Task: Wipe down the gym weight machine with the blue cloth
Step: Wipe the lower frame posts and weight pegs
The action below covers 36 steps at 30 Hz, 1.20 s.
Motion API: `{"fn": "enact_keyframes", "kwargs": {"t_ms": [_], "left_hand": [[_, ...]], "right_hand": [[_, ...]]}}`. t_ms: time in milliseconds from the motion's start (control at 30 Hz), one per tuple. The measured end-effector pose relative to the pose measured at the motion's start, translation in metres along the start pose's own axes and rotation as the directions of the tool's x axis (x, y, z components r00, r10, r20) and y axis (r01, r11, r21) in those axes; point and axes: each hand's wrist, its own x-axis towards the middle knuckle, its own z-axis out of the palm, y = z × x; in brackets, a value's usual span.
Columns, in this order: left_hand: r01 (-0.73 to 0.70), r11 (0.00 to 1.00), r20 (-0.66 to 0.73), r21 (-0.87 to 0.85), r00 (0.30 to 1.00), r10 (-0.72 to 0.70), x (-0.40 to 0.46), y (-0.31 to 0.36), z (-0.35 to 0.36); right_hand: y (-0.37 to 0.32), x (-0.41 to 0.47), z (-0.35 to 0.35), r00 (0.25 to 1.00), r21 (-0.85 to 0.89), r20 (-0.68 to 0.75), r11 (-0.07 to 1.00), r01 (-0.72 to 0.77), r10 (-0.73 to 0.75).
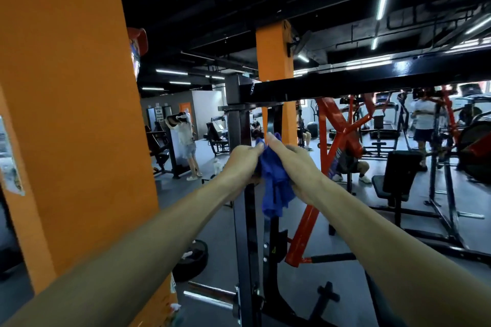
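The blue cloth point(275, 183) hangs bunched between both my hands, in front of a black upright post point(243, 130) of the weight machine. My left hand point(243, 164) grips the cloth's upper left part with curled fingers. My right hand point(289, 159) holds the cloth from the right, its thumb stretched up along the top of the cloth. The machine's black top crossbeam point(372, 82) runs to the right just above my hands. The cloth's lower end dangles free below my wrists.
A big orange pillar point(69, 114) stands close on the left, a second one point(275, 56) behind the machine. A weight plate point(192, 257) lies on the floor near the base. Red machine arms point(337, 135), a black bench point(393, 180) and several people fill the room beyond.
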Motion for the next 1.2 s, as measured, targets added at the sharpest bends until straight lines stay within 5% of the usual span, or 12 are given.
{"fn": "enact_keyframes", "kwargs": {"t_ms": [133,233,333,400,467,600,700,867,1033,1200], "left_hand": [[-0.040,0.989,0.079,-0.140,0.996,0.051,0.005,0.014,0.016],[-0.190,0.974,0.108,0.123,0.978,0.178,0.010,0.021,0.024],[-0.394,0.677,0.053,0.621,0.883,0.466,0.017,0.025,0.024],[-0.378,0.415,0.017,0.828,0.756,0.654,0.025,0.031,0.014],[-0.242,0.244,-0.009,0.939,0.692,0.722,0.036,0.041,-0.001],[-0.075,0.112,0.002,0.991,0.837,0.548,0.057,0.068,-0.034],[-0.068,0.016,0.055,0.998,0.901,0.430,0.071,0.089,-0.050],[-0.072,0.020,0.058,0.997,0.917,0.395,0.097,0.088,-0.056],[-0.114,0.048,0.075,0.992,0.863,0.500,0.105,0.078,-0.061],[-0.136,0.061,0.088,0.989,0.864,0.497,0.110,0.084,-0.066]], "right_hand": [[-0.010,0.010,-0.037,0.998,0.049,0.070,0.999,-0.010,0.006],[-0.009,0.026,-0.053,0.989,0.206,0.009,0.968,-0.144,0.145],[-0.003,0.047,-0.061,0.957,0.239,-0.067,0.936,-0.259,0.282],[-0.003,0.059,-0.062,0.951,0.242,-0.094,0.934,-0.264,0.293],[-0.007,0.073,-0.058,0.967,0.236,-0.126,0.954,-0.186,0.220],[-0.036,0.091,-0.031,0.974,0.106,-0.199,0.985,0.136,-0.112],[-0.060,0.108,-0.002,0.897,-0.092,-0.204,0.920,0.381,-0.392],[-0.075,0.160,0.044,0.770,-0.414,-0.171,0.754,0.510,-0.615],[-0.052,0.172,0.051,0.717,-0.501,-0.087,0.652,0.569,-0.692],[-0.017,0.146,0.034,0.406,-0.481,0.137,0.298,0.824,-0.903]]}}
